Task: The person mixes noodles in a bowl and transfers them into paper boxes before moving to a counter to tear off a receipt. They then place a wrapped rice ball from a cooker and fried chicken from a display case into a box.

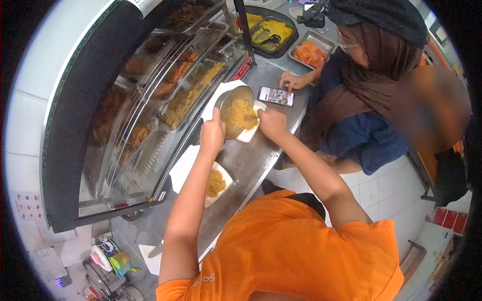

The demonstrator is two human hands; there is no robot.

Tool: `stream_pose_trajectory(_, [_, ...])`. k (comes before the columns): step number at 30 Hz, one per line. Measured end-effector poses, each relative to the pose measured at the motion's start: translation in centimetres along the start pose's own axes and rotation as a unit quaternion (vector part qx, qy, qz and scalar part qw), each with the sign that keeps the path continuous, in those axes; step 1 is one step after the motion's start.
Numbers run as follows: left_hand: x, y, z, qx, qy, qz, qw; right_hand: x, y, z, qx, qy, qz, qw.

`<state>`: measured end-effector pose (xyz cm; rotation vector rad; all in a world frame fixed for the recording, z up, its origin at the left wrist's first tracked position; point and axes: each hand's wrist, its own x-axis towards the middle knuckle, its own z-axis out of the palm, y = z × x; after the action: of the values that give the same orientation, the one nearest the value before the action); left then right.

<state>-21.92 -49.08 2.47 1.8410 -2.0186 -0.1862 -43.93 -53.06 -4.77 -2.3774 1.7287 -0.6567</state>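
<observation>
My left hand (213, 133) is closed on the rim of a round metal bowl (233, 131), thumb uppermost. The bowl is tilted over an opened white takeaway box (247, 135), and yellow noodles (240, 113) lie at its mouth. My right hand (272, 124) is closed at the right side of the bowl, on a utensil whose dark end (249, 119) touches the noodles; its handle is hidden in my fingers. Nearer me, beside my left forearm, a second open white box (227, 179) holds a portion of noodles (216, 184).
A glass display case (165, 100) with trays of fried food borders the steel counter (249, 159) on the left. At right, a person (359, 95) touches a phone (276, 96) on the counter. Behind are a tray of orange food (311, 53) and a black tray of yellow food (273, 35).
</observation>
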Motion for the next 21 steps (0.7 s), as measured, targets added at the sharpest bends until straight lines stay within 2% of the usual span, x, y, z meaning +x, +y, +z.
stream_pose_trajectory(3, [0.1, -0.2, 0.1, 0.003, -0.006, -0.01, 1.0, 0.2, 0.2, -1.6, -0.016, -0.016, 0.019, 1.0])
stream_pose_trajectory(6, [-0.3, 0.0, 0.2, -0.002, -0.017, -0.008, 1.0, 1.2, -0.7, -2.2, 0.104, 0.08, 0.005, 0.991])
stream_pose_trajectory(9, [-0.3, 0.2, -0.5, 0.022, -0.024, -0.019, 0.999, 1.8, 0.2, 1.1, 0.106, 0.029, 0.04, 0.993])
stream_pose_trajectory(12, [-0.2, -0.4, -1.0, 0.039, -0.017, -0.016, 0.999, 1.5, 1.4, -0.1, 0.064, -0.125, 0.025, 0.99])
stream_pose_trajectory(15, [-0.3, -1.2, -1.1, 0.044, -0.021, 0.005, 0.999, 2.4, 1.7, -0.6, 0.153, -0.096, 0.06, 0.982])
stream_pose_trajectory(19, [0.0, -0.9, -1.9, 0.014, -0.017, 0.031, 0.999, 4.3, 2.9, 3.0, 0.237, -0.017, -0.005, 0.971])
stream_pose_trajectory(21, [0.2, -1.3, -2.0, 0.011, 0.0, 0.042, 0.999, 4.4, 3.9, 2.5, 0.146, -0.089, -0.043, 0.984])
